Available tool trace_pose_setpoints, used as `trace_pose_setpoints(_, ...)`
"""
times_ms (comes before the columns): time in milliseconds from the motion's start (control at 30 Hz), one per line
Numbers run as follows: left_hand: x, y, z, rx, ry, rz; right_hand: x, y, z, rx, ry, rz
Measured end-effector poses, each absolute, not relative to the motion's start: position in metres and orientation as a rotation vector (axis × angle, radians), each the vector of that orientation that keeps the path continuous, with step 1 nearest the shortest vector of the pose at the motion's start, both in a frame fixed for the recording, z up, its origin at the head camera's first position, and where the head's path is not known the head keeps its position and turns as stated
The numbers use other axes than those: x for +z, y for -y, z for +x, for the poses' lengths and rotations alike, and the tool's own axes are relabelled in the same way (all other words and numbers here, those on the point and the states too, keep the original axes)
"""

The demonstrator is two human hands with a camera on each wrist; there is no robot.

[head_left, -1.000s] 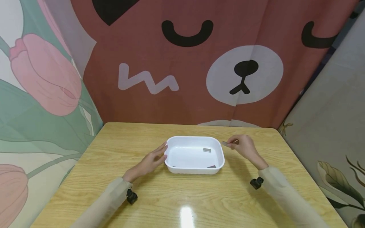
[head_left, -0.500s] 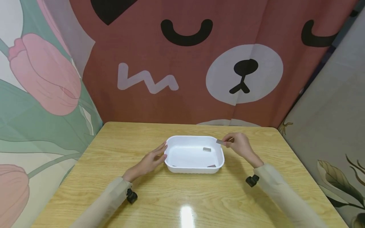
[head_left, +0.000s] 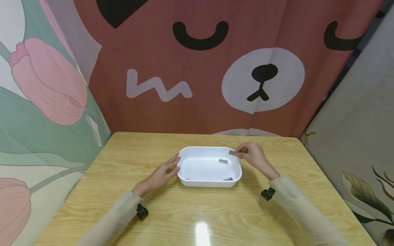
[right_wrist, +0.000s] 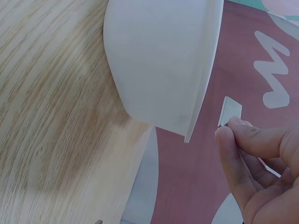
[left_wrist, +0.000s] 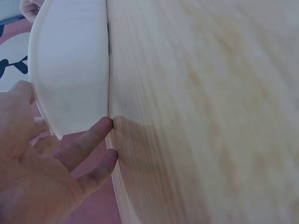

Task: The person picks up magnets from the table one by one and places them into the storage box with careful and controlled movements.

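Observation:
A white rectangular tray [head_left: 212, 184] stands on the table, its outer wall [left_wrist: 70, 60] filling much of the left wrist view. My left hand [head_left: 161, 175] touches its left end with fingers extended; in the left wrist view two fingertips reach down to the tabletop. Over the tray's far right corner, my right hand [head_left: 253, 155] pinches a small flat silver-grey block [right_wrist: 231, 110] between thumb and forefinger. Inside, a similar block [head_left: 223, 161] lies on the tray floor towards the right. Another grey piece [head_left: 228, 179] is partly hidden by the near wall.
The wood-grain table [head_left: 154, 212] extends around the tray. Behind it hangs a reddish-brown curtain [head_left: 209, 116] with a bear print, and patterned cloths flank both sides. In the right wrist view, a small dark tip [right_wrist: 98, 221] shows at the bottom edge.
My right hand has moved left, bringing the pinched block from beside the tray's right end to over its far right corner. The left hand and the tray have stayed in place.

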State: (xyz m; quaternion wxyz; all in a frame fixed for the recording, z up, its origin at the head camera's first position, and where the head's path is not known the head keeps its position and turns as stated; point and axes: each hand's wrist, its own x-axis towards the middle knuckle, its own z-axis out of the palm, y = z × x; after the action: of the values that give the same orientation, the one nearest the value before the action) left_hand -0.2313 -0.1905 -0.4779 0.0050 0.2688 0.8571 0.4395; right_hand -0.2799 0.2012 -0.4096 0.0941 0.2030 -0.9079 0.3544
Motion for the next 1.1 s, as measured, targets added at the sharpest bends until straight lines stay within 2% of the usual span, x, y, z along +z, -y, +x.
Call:
trace_pose_setpoints(833,-0.477,0.19,-0.231,1.378,-2.671,0.834,-0.422,-0.182,-0.281,1.083,2.731,0.621)
trace_pose_setpoints(1100,-0.451,0.184,-0.217,1.401,-2.623,0.83,-0.424,-0.175,-0.284,1.112,2.74,0.652)
